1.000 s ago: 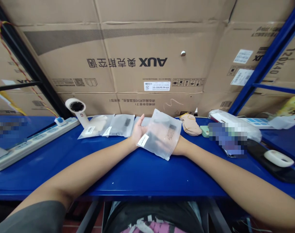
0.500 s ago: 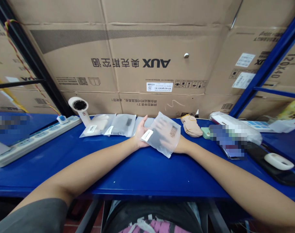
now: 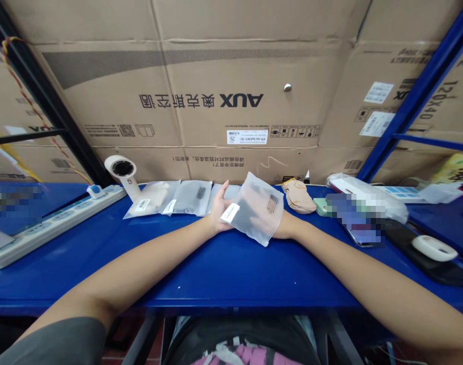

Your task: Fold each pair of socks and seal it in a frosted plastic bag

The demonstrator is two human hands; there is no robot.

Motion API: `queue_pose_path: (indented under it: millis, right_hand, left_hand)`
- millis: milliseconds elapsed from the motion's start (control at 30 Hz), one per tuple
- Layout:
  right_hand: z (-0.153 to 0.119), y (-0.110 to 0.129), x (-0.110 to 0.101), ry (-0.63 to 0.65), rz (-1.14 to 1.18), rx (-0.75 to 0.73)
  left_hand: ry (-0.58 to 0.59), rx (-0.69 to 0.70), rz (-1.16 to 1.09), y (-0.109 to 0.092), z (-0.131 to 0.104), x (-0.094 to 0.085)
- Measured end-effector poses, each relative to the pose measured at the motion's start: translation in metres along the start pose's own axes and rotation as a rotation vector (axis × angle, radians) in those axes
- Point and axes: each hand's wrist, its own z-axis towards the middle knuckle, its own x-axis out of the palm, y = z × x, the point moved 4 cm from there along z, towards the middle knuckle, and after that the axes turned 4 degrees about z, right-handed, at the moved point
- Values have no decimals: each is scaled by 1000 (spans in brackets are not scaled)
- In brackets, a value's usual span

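Note:
A frosted plastic zip bag (image 3: 250,223) with a white label, brown print and something dark in it lies tilted over my hands. My right hand (image 3: 259,205) shows dimly through the plastic, fingers spread; I cannot tell whether it is inside the bag or behind it. At the bag's left edge is my left hand (image 3: 219,209), thumb stretched up and away, its other fingers partly hidden by the bag. Behind them lie a bag with a dark item (image 3: 192,196), a bag with a pale item (image 3: 153,197) and another frosted bag (image 3: 215,191), partly covered.
A white handheld fan (image 3: 122,175) stands back left, near a long power strip (image 3: 56,225). Right of my hands are a stack of beige folded fabric (image 3: 297,196), a green item (image 3: 321,207), a blurred phone-like object (image 3: 353,218) and a white oval device (image 3: 434,248). Cardboard (image 3: 193,66) forms the back.
The camera view has shifted slightly. My hands and the bag keep nearly the same pose; the fingers behind the plastic look a little less distinct.

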Motion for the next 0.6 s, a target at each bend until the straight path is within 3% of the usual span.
queue_pose_path:
  millis: [200, 400, 600]
  right_hand:
    - [-2, 5, -5, 75, 12, -120]
    - [-1, 7, -3, 84, 100, -38]
    - [-3, 3, -7, 129, 115, -39]
  left_hand:
    - [-31, -31, 57, 4, 2, 4]
    - [-265, -126, 174, 10, 7, -7]
    - [-342, -104, 160, 8, 5, -8]
